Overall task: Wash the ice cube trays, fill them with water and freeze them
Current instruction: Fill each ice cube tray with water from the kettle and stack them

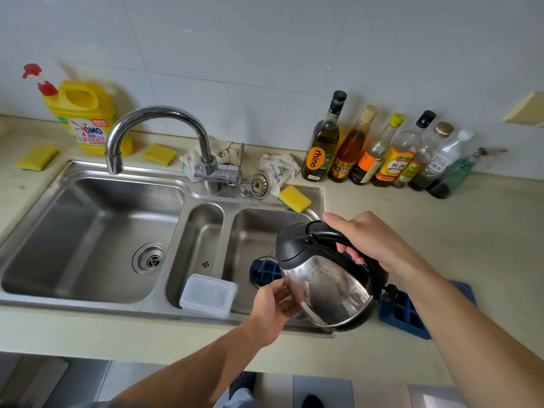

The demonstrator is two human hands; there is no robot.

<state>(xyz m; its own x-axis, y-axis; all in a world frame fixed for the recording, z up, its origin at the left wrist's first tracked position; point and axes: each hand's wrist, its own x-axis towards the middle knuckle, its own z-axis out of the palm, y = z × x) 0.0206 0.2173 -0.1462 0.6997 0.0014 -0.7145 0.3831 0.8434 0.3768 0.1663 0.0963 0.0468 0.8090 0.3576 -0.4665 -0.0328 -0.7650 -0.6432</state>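
Head view of a steel sink (88,304) set in a bench (441,216), at the filling step. The right hand (368,242) grips the black handle of a kettle (326,287), fingers wrapped under the handle and thumb on top. The left hand (273,307) lies loosely open against the kettle's lower steel wall, steadying it without clasping it. The kettle is tilted with its spout pointing left and down over the right basin. One blue tray (265,270) lies on the floor of that basin, directly below and just left of the spout. Only its left end shows, the remainder being hidden behind the kettle, so its long axis cannot be read with certainty. A thin line between spout and tray appears to be a stream of water. The second tray (403,316) lies on the bench just right of the sink, below the kettle's base and the right forearm. It is partly covered, and its visible length runs from near left to far right. The basin tray lies forward of the left hand, which is the nearer one; the bench tray lies nearest the right arm. Judged from this layout, the next pour requires the spout to swing right, over the sink's rim, to the bench tray. A clear box (209,294) rests across the front of the narrow middle basin, well apart from the spout.
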